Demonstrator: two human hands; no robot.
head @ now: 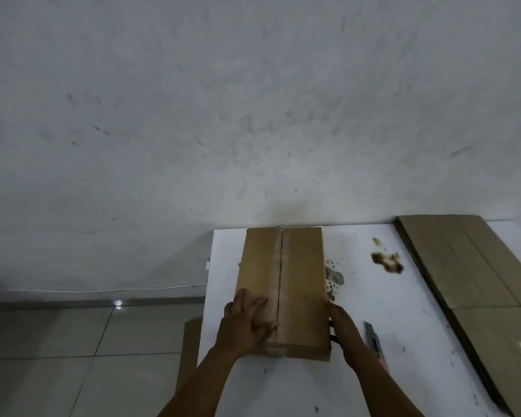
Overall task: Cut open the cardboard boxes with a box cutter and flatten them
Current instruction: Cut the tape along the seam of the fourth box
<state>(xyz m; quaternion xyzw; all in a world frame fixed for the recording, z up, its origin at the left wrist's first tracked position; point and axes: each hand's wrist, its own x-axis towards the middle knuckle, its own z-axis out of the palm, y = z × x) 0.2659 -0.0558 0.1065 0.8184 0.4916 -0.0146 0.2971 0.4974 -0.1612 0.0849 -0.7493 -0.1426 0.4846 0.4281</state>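
Box cutter lies on the white table just beside the right hand, on its outer side, long axis running away from the person, so the right hand is plainly the nearer one. That hand rests against the box's right wall; whether its fingers curl there I cannot tell. Left hand presses flat, fingers spread, on the near left flap. The box stands closed mid-table, brown, lengthwise, centre seam taped

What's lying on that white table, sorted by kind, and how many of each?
Closed cardboard box: 1
Stack of flattened cardboard: 1
Box cutter: 1
Total: 3
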